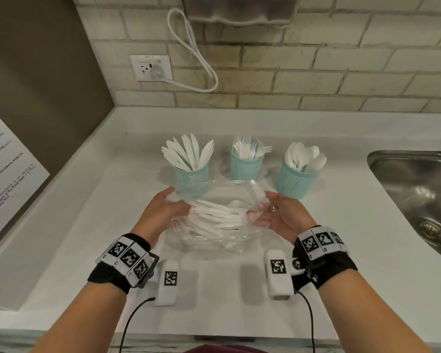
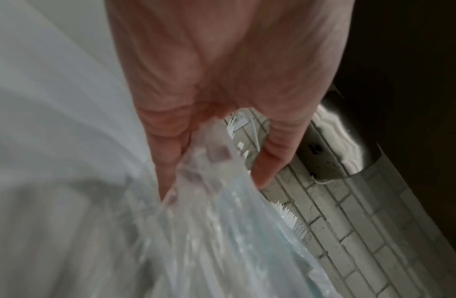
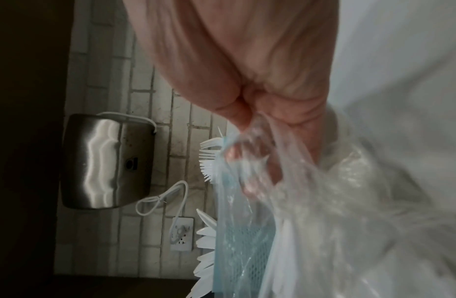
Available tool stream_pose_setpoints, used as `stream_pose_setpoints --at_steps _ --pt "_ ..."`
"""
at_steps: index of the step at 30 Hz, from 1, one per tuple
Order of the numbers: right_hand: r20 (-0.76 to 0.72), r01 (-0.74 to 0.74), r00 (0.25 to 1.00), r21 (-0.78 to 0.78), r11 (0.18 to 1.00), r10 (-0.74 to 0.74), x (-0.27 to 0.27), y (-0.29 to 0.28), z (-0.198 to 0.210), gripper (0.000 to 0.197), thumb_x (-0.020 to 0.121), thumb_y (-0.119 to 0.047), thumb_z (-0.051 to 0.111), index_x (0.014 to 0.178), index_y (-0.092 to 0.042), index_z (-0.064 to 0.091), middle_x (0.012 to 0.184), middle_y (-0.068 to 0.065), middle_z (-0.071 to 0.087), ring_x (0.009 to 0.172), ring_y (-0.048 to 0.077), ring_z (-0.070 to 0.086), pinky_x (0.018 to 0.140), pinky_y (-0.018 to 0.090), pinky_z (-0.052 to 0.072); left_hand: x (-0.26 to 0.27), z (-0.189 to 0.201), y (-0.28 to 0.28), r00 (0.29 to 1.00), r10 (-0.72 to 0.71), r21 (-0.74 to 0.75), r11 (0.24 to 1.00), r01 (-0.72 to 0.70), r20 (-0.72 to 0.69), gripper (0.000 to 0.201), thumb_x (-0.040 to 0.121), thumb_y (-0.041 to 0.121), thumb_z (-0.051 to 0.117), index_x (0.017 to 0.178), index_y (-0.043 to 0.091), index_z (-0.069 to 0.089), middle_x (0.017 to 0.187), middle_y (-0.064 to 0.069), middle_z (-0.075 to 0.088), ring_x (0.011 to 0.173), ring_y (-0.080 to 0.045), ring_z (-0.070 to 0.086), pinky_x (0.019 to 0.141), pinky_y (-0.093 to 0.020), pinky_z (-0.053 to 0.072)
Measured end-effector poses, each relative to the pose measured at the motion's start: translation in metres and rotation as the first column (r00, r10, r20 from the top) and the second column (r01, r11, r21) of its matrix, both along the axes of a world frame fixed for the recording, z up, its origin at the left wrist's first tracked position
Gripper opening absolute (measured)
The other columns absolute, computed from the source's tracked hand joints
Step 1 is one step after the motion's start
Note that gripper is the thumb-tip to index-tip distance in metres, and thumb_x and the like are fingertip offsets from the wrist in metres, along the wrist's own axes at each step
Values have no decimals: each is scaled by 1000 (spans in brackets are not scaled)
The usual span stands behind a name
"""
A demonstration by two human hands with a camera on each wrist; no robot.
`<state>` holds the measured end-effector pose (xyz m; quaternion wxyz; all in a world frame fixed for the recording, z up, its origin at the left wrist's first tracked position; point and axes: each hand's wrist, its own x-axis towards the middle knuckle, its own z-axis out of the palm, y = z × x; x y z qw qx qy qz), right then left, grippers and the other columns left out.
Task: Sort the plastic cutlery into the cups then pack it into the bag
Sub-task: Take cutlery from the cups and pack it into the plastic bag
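Gripping opposite edges of a crumpled clear plastic bag (image 1: 209,225) holding loose white plastic cutlery (image 1: 219,215), the left hand (image 1: 163,207) and right hand (image 1: 285,215) hold it just above the white countertop (image 1: 87,200) in the head view, with three teal perforated plastic cups (image 1: 245,165) of knives, forks and spoons standing just beyond the fingers and a steel sink (image 1: 418,189) out past the right hand. From the left wrist, curled fingers (image 2: 171,145) pinch the film, thumb apart; from the right wrist, thumb and fingers (image 3: 247,153) close on bunched plastic, fork tines and knife blades showing beyond.
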<state>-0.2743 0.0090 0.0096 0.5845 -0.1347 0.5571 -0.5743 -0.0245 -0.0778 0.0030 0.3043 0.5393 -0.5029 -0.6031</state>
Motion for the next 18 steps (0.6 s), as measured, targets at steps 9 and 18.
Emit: stream_pose_setpoints --at_steps 9,18 --pt "105 -218 970 -24 976 219 -4 5 4 9 84 -11 58 94 -10 60 68 8 59 54 16 54 61 30 50 9 -20 -12 972 133 -180 979 -99 192 38 78 -10 56 108 13 61 105 -13 56 81 -20 59 66 -25 50" --pt "-685 122 728 84 989 -32 -27 2 -5 42 82 -1 65 103 -12 31 98 13 43 66 20 48 45 25 52 47 -9 -18 872 155 -439 896 74 463 14 76 33 73 81 46 74 102 -5 67 91 -14 59 88 -29 47"
